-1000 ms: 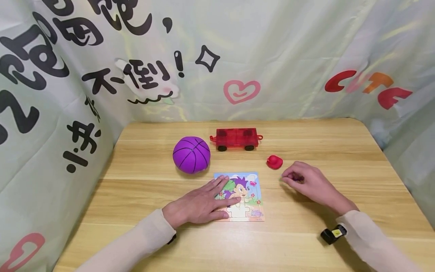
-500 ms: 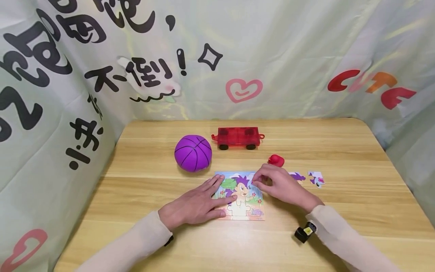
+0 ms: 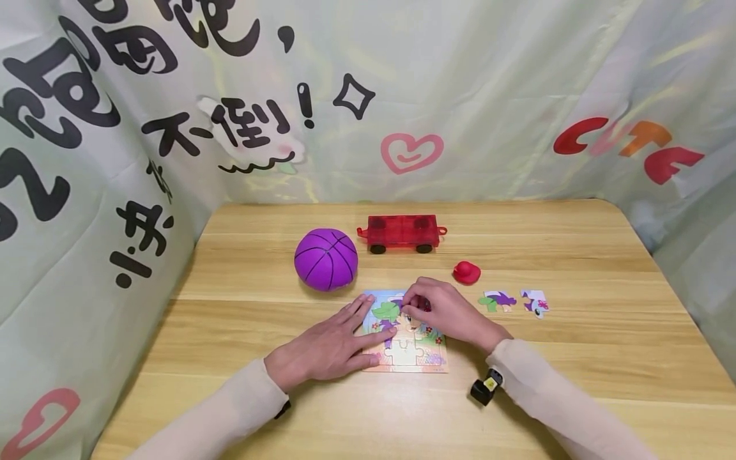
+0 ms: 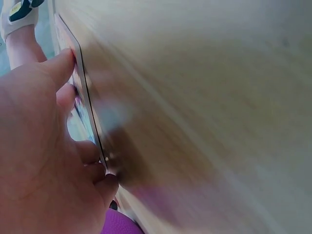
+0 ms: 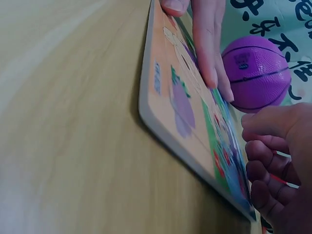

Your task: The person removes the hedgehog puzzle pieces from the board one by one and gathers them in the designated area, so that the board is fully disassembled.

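A square cardboard jigsaw puzzle (image 3: 432, 365) with a purple-haired hedgehog picture lies flat on the wooden table. My left hand (image 3: 328, 342) rests on its left side, fingers spread and straight. From the right, my right hand (image 3: 445, 313) reaches over the board's upper part. Its thumb and forefinger meet close over the hedgehog's hair; I cannot tell whether a piece is between them. In the right wrist view, the curled fingers (image 5: 265, 153) sit right beside the board's far edge. Two loose puzzle pieces lie right of the board, one green and purple (image 3: 499, 300), one blue and white (image 3: 536, 303).
Behind the puzzle at the left sits a purple toy basketball (image 3: 326, 260). A see-through red toy wagon (image 3: 402, 231) with black wheels stands farther back. Near the loose pieces is a small red toy hat (image 3: 466, 273). A printed curtain (image 3: 489, 96) encloses the table (image 3: 259, 249).
My right hand has moved left from over the loose pieces, past the board's upper right corner, to its upper middle. Both loose pieces have come into sight. My left hand has stayed on the board.
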`<state>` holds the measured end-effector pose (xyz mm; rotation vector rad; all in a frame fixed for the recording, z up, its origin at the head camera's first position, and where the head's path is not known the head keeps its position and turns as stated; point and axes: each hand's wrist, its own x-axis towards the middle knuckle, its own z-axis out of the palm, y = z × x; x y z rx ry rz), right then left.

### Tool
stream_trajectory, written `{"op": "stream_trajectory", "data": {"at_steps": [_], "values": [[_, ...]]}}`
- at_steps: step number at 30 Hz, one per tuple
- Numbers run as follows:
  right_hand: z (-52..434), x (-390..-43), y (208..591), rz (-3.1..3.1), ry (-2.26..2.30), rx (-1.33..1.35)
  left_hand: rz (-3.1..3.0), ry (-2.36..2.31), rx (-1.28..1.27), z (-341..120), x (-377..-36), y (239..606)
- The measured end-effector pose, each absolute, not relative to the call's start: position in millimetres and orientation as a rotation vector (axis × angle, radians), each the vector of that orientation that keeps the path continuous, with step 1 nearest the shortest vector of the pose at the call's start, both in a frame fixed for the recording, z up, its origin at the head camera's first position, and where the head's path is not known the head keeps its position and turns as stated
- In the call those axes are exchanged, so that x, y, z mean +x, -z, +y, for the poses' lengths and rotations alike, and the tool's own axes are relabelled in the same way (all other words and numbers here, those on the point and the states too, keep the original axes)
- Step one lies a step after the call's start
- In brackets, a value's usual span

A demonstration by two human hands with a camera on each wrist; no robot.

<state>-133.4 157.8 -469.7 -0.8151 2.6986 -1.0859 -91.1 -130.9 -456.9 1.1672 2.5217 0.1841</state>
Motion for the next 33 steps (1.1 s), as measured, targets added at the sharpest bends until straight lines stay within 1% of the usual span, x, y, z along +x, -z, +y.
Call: {"op": "stream_trajectory", "data": {"at_steps": [15, 33], "values": [[130.1, -137.4, 472.9, 2.743, 0.997, -0.772, 2.538, -0.19, 1.166, -131.4, -89.7, 456.6], [127.2, -138.2, 470.9, 2.664, 0.943, -0.85, 2.525, -0.195, 1.136, -129.4, -90.5, 456.0]]}}
